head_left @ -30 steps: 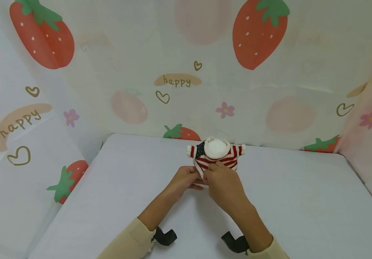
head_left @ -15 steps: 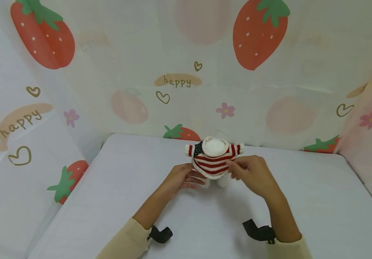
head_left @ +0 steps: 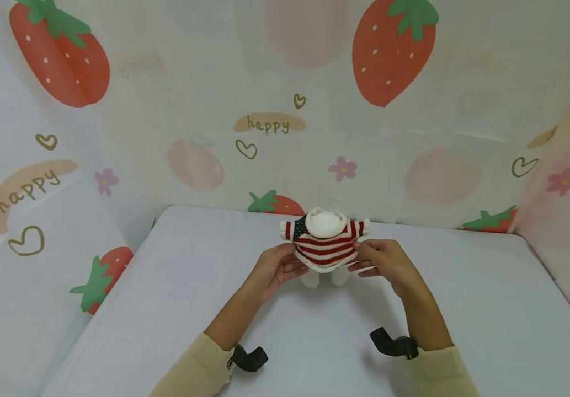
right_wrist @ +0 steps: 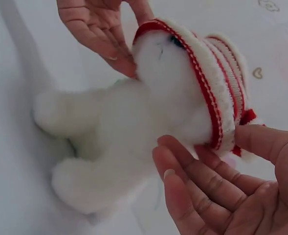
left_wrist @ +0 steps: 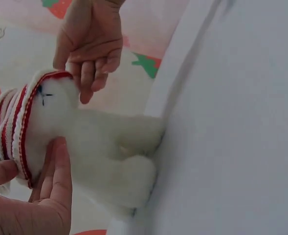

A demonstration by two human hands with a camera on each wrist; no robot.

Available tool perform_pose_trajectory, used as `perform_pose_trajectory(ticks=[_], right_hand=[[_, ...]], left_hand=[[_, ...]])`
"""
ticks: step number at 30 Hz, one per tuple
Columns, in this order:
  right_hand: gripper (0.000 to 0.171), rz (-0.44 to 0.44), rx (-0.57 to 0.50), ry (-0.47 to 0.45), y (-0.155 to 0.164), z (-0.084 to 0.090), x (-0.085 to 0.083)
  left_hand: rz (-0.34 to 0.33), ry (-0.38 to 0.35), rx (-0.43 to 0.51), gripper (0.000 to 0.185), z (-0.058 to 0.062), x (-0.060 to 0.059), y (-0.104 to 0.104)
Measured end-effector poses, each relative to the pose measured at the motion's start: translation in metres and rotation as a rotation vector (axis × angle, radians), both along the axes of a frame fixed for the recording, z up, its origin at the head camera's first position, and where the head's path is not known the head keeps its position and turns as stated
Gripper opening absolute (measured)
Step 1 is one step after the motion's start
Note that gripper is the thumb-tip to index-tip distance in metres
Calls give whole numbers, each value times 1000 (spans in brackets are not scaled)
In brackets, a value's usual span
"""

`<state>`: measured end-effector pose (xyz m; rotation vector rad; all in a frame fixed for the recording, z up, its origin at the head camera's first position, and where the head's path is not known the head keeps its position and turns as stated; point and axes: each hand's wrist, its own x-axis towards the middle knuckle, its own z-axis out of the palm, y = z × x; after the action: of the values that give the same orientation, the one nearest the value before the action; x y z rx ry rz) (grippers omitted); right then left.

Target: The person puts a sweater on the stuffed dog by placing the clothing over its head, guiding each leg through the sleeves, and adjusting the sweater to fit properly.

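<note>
Striped knit sweater [head_left: 325,251] surrounds a white plush toy [head_left: 310,279] between left hand [head_left: 272,270] and right hand [head_left: 389,264] in the head view; in the left wrist view the former pinches its hem [left_wrist: 26,127], in the right wrist view the latter does, other fingers [right_wrist: 210,183] loosely extended.

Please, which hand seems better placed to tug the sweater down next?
Narrowly the left hand, perhaps: thumb and fingers straddle the sweater hem; the right hand does too, fingers more spread.
</note>
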<state>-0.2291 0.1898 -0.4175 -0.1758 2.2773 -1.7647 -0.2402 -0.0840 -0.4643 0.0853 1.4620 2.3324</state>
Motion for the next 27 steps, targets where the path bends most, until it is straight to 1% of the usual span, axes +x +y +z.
perform_pose_trajectory(ticks=[3, 7, 10, 13, 15, 18, 22, 24, 27], right_hand=[[44, -7, -36, -14, 1, -5, -2], [40, -20, -39, -34, 2, -9, -2], [35, -25, -51, -39, 2, -11, -3], [35, -12, -55, -30, 4, -10, -2], [35, -3, -35, -18, 5, -10, -1], [36, 15, 3, 0, 7, -8, 0], [36, 38, 68, 20, 10, -7, 0], [37, 44, 97, 27, 10, -6, 0], [36, 45, 137, 42, 11, -6, 1]], left_hand=[[22, -13, -25, 39, 0, 1, 2], [35, -26, -50, 36, -1, 2, 5], [32, -24, -24, 36, -3, 3, 7], [16, -37, 49, 37, -8, 5, 7], [8, -50, 97, 40, -9, 6, 7], [5, -99, 156, 44, -11, 6, 8], [20, -178, 248, 52, -11, 6, 9], [20, -213, 318, 56, -11, 6, 9], [-3, -259, 430, 61, -11, 6, 10]])
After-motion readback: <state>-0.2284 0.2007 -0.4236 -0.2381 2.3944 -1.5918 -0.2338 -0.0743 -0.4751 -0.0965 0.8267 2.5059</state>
